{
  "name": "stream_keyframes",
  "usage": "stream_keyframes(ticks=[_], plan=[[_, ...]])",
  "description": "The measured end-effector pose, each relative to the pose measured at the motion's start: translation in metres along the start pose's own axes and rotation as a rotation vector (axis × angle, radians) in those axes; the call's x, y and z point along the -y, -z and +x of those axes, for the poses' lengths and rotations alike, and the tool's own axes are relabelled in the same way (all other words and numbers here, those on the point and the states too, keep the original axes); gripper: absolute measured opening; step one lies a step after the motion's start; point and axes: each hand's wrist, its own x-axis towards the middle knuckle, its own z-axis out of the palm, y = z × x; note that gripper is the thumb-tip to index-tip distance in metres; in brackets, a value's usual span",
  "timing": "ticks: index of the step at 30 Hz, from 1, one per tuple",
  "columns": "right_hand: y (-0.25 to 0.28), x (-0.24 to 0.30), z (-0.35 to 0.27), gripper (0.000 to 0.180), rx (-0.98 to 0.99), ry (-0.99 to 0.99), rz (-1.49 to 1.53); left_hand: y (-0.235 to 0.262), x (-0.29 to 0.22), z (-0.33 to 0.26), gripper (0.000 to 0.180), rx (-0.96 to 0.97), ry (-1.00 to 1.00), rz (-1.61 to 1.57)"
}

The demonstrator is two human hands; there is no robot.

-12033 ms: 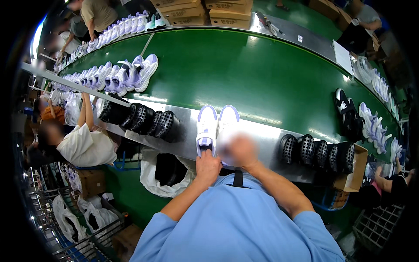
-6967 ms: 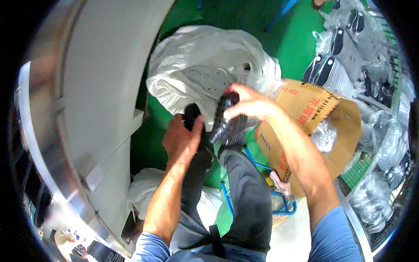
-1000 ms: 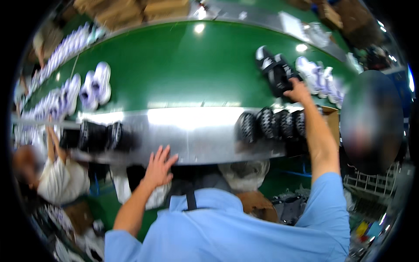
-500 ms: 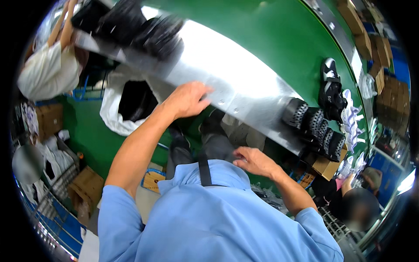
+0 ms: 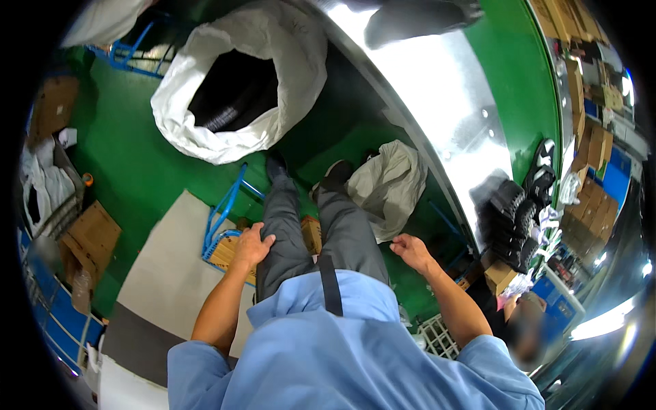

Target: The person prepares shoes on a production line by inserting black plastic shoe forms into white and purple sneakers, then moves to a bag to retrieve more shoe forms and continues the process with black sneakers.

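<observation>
My left hand (image 5: 251,247) is down beside my left thigh, over the edge of a blue-framed stool (image 5: 223,250) with a wooden seat. Its thumb stands apart from the fingers, and nothing shows in it. To the right of my lap hangs my right hand (image 5: 411,253), its fingers loosely curled in with no object visible. Closest to it is a crumpled off-white sack (image 5: 389,188) on the floor by my right leg. A large white sack (image 5: 301,75) stands ahead of my feet with its mouth wide and dark contents (image 5: 236,96) inside.
A shiny metal-edged bench (image 5: 444,82) runs along my right. Stacked black shoes (image 5: 509,219) sit at its near end, a blurred dark item (image 5: 417,20) farther off. Cardboard (image 5: 171,260) lies left of the stool; a carton (image 5: 92,236) stands beyond. Another person (image 5: 523,328) is at lower right.
My left hand has come back from above the bench edge down to my left thigh. My right hand's fingers have curled in more. The view has turned left, bringing the large sack nearer the middle.
</observation>
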Motion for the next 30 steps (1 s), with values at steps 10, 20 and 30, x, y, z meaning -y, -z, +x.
stream_keyframes(ticks=[10,20,30], plan=[[-0.054,-0.016,0.307,0.067,0.135,0.343,-1.078,-0.081,-0.002,0.062,0.052,-0.191,-0.349,0.240],[-0.097,-0.091,0.528,0.064,0.089,0.737,-1.309,-0.095,-0.021,0.089,0.045,-0.146,-0.298,0.236],[-0.025,-0.265,0.570,0.037,-0.189,0.056,-0.449,-0.095,-0.043,0.094,0.043,-0.051,-0.240,0.334]])
